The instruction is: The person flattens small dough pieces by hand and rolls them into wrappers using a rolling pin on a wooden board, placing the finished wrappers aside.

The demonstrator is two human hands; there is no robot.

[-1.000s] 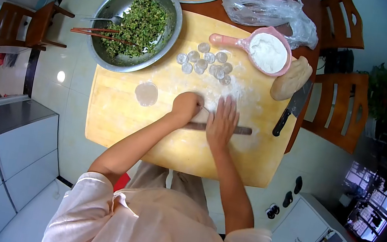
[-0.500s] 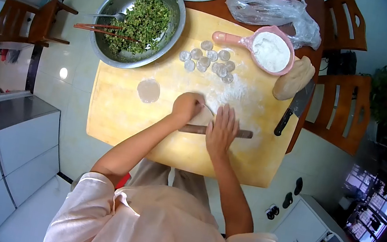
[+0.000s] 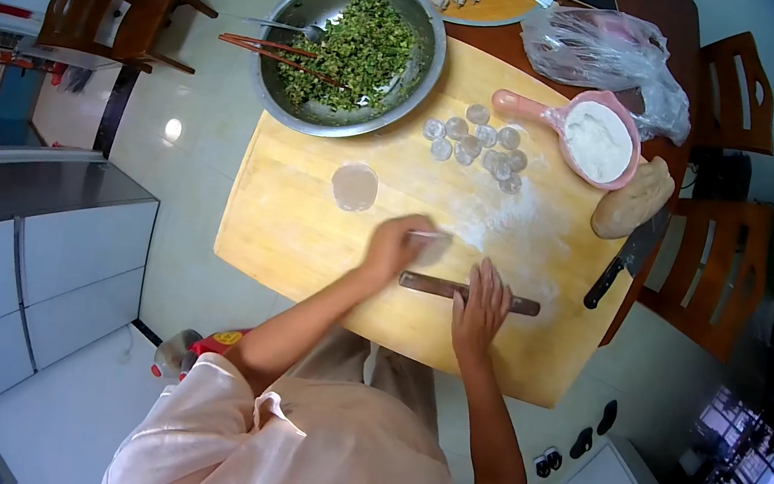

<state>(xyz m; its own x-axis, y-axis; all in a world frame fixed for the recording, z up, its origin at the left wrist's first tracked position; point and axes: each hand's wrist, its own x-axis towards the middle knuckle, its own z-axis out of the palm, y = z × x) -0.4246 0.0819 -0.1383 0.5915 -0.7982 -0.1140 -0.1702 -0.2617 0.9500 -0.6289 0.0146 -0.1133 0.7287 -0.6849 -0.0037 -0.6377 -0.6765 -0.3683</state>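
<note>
My left hand [image 3: 395, 247] pinches a thin dough wrapper [image 3: 430, 246], blurred by motion, just above the board. My right hand [image 3: 482, 310] lies flat with fingers stretched over a dark rolling pin [image 3: 426, 285], covering part of it. On the wooden board [image 3: 287, 236], a flat round wrapper [image 3: 354, 187] rests to the left of my left hand. Several small floured dough discs [image 3: 457, 128] are grouped beyond my hands, beside scattered flour [image 3: 502, 222].
A metal bowl [image 3: 427, 86] of green filling holds a spoon and chopsticks. A pink scoop of flour [image 3: 597, 144], a dough lump [image 3: 634, 198] and a knife [image 3: 608, 282] are at the right. Behind are a plastic bag [image 3: 600, 50] and a tray [image 3: 501, 2] of dumplings.
The view has shifted, so the board appears farther right and lower. My left hand has lifted the wrapper away from the rolling pin, and a gap shows between them.
</note>
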